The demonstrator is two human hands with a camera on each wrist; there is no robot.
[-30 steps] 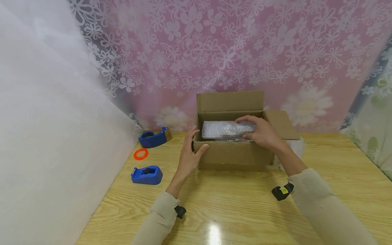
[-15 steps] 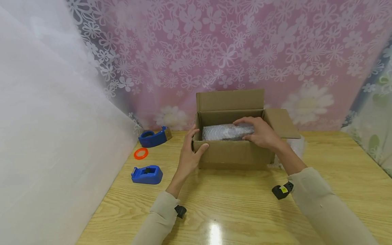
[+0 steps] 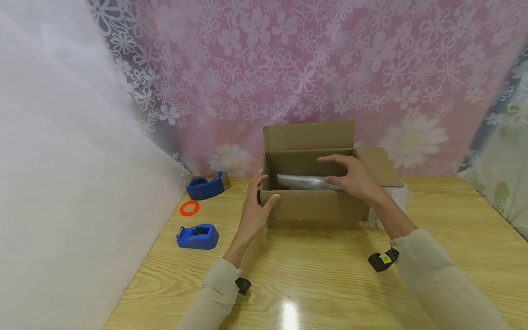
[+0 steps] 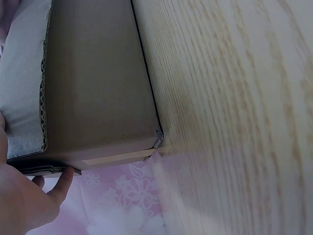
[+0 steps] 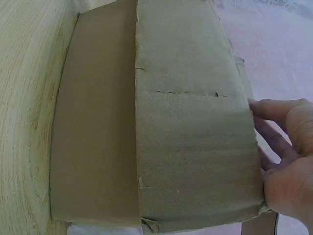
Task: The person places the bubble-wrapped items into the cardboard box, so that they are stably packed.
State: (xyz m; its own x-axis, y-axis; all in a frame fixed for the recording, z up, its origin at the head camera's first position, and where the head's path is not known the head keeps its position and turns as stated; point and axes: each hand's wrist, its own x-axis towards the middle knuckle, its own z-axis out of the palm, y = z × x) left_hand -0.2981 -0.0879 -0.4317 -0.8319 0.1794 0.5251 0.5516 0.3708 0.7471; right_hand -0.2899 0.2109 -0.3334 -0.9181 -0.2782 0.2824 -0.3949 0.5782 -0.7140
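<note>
A brown cardboard box (image 3: 317,206) stands on the wooden table with its top flaps folded out. Inside it lies a bubble-wrapped package (image 3: 303,182), low behind the front wall, its lower part hidden. My left hand (image 3: 255,208) grips the box's left end, thumb over the front and fingers round the side; the left wrist view shows fingertips on the cardboard edge. Over the right part of the opening, my right hand (image 3: 356,178) has thumb and fingers spread apart. The thumb overlaps the package in the head view; whether it touches cannot be seen.
At the left lie a blue tape dispenser (image 3: 208,187) with brown tape, an orange ring (image 3: 189,208) and a second blue dispenser (image 3: 198,236). Clear plastic wrap (image 3: 399,199) sits by the box's right end. A flowered curtain (image 3: 288,82) hangs behind.
The bubble-wrapped package has sunk deeper into the box and shows less. My right hand's fingers have parted from it and spread. The left hand stays on the box.
</note>
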